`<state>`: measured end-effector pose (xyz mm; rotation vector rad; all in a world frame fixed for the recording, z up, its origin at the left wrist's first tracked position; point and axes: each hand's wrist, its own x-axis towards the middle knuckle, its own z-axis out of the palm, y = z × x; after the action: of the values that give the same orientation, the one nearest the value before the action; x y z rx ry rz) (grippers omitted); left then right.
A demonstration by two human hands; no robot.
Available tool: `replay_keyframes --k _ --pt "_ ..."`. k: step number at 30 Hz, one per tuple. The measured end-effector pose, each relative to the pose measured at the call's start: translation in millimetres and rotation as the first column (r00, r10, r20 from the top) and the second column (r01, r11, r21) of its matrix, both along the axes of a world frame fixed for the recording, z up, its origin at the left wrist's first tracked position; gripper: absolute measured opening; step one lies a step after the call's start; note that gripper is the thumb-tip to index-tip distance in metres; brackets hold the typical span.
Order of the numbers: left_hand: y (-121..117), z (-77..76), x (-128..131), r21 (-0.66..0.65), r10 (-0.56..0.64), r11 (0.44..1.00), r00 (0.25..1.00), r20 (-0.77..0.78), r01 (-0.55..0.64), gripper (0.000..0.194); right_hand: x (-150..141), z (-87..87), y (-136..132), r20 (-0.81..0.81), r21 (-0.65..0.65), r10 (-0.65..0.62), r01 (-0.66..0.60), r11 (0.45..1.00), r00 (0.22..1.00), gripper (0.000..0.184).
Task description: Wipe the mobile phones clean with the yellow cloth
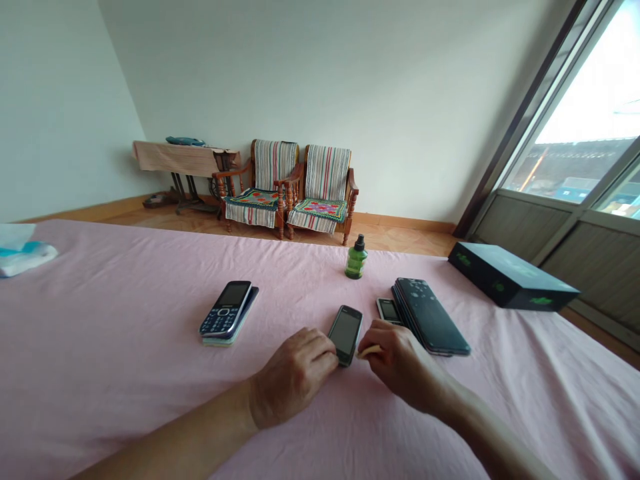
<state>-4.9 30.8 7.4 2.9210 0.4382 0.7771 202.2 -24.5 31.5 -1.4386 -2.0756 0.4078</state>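
Note:
A dark mobile phone (pixel 345 333) with a grey screen lies face up on the pink cloth in front of me. My left hand (pixel 300 370) has its fingers closed on the phone's lower left edge. Just right of the phone, my right hand (pixel 397 363) pinches a small, flat, pale yellow piece (pixel 369 351); most of it is hidden by the fingers, so its kind is unclear. Beyond that hand lies a small keypad phone (pixel 389 310), against a stack of large dark phones or tablets (pixel 433 317). To the left, a keypad phone (pixel 227 308) rests on another device.
A green bottle with a black cap (pixel 356 259) stands near the far edge of the pink cloth (pixel 150 287). At the right lies a black box (pixel 513 275). A white and blue packet (pixel 25 257) is far left. Two wooden chairs (pixel 323 183) stand by the wall.

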Motion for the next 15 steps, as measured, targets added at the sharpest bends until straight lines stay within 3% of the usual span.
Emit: replay_keyframes --k 8,15 --pt "-6 -4.3 2 -0.010 0.156 0.988 0.988 -0.017 -0.156 0.019 -8 -9.5 4 -0.064 0.060 -0.104 0.108 0.992 0.993 0.030" --pt "-7 -7.6 3 -0.030 0.054 0.998 0.998 -0.011 -0.055 0.018 -11 -17.1 6 -0.100 0.045 -0.054 0.059 0.997 0.994 0.033"
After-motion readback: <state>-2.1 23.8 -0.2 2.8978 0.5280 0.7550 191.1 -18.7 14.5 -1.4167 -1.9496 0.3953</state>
